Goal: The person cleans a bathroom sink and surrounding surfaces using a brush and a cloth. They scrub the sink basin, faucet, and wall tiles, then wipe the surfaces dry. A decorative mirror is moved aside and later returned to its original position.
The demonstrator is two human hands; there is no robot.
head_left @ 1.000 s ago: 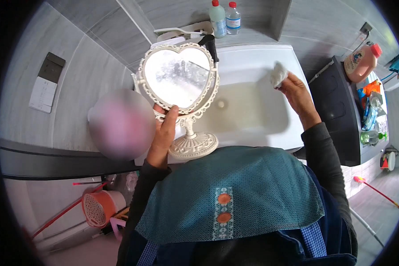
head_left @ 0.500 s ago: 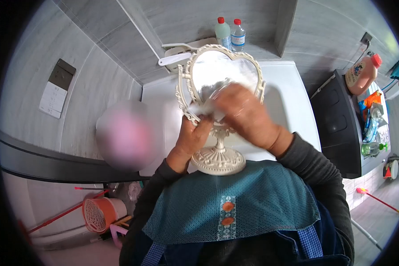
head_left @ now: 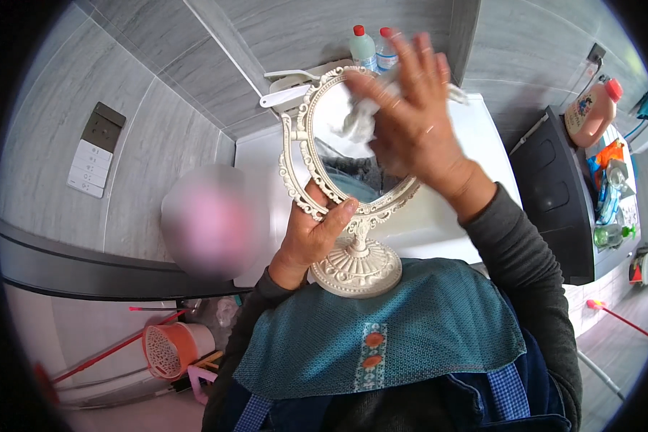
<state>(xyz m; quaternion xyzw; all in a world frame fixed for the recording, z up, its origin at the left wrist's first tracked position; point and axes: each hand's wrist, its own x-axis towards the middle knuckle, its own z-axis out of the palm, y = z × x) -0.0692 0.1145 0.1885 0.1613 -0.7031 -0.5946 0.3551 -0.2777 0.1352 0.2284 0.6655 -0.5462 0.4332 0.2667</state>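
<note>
A cream-white ornate stand mirror [head_left: 349, 170] stands upright in front of me, its round carved foot close to my apron. My left hand [head_left: 308, 234] grips the lower left of its frame, with the thumb over the rim. Across the upper right of the glass is my right hand [head_left: 421, 122], fingers stretched and slightly blurred. A crumpled white cloth [head_left: 360, 121] lies under that hand against the glass. Another end of it sticks out beyond the fingers. The hand hides the mirror's right side.
A white sink [head_left: 482, 129] lies behind the mirror. Two red-capped bottles [head_left: 363, 47] and a white-handled brush [head_left: 284, 96] are at the back. On the right, a dark cabinet [head_left: 543, 194] bears a pink jug [head_left: 590, 115]. An orange basket [head_left: 164, 351] sits lower left.
My right hand has moved up and to the right across the glass with the cloth, and its fingers have spread. More of the lower glass shows. My left hand stays on the frame.
</note>
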